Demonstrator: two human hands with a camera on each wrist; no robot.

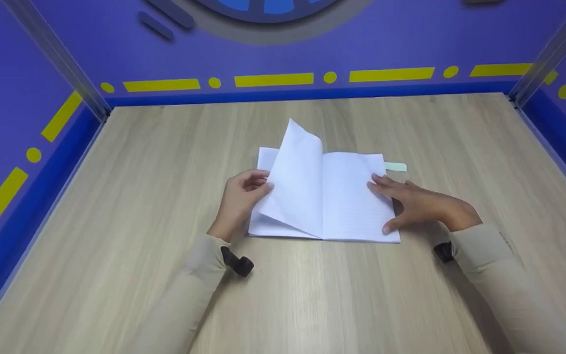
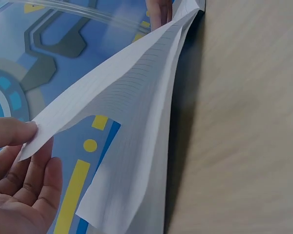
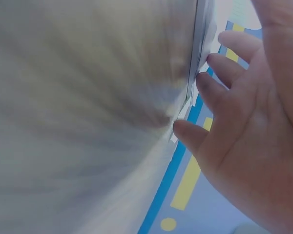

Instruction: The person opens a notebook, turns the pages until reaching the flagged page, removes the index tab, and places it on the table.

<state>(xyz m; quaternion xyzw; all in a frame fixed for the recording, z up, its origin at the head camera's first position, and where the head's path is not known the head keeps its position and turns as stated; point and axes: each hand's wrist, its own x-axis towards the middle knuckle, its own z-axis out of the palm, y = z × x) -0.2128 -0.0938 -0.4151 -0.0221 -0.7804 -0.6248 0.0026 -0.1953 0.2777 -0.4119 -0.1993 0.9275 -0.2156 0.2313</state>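
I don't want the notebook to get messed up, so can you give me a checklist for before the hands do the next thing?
1. Notebook open on the table: ok, it lies open.
2. Left hand has hold of the lifted page: ok, thumb and fingers pinch its edge.
3. Just one sheet pinched: cannot tell, the sheets at the edge are hard to count.
4. Right hand on the right-hand page: ok, fingertips and thumb touch it near the outer edge.
5. Green tab clear of the fingers: ok, it sticks out past them.
6. Lifted page lying flat: not ok, it is raised and curved.
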